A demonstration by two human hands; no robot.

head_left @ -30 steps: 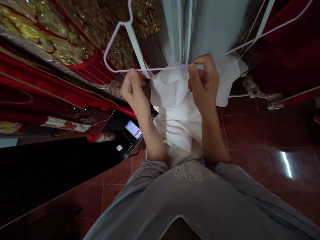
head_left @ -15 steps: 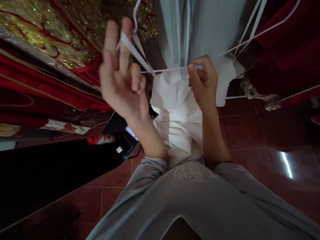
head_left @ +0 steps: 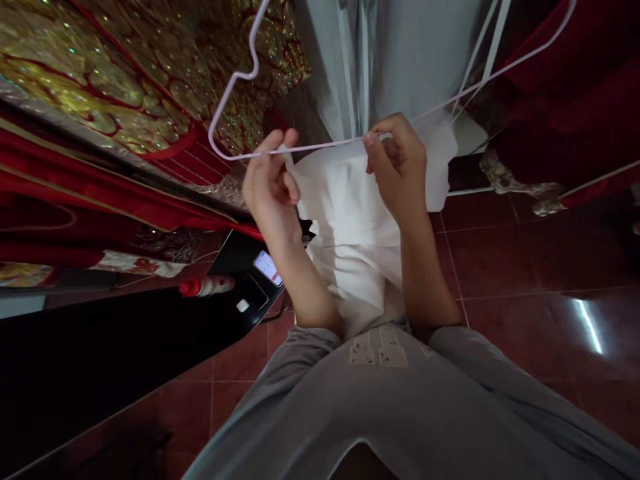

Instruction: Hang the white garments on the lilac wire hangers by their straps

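Observation:
A thin pale pink wire hanger hangs in front of me with a white garment bunched over its bottom bar. My right hand is closed, pinching the bar and the white cloth near the middle. My left hand is at the bar's left part, fingers curled, thumb and fingertips pinched on a fold of the white cloth just under the bar. White straps run up from the garment at the upper right.
Red and gold embroidered garments hang at the left. A black table at the lower left carries a phone with a lit screen and a red-capped bottle. Dark red floor tiles spread to the right.
My left hand, raised half a second ago with a white strap across its fingers, has dropped back to the hanger bar and pinched the cloth. The right hand has held its grip.

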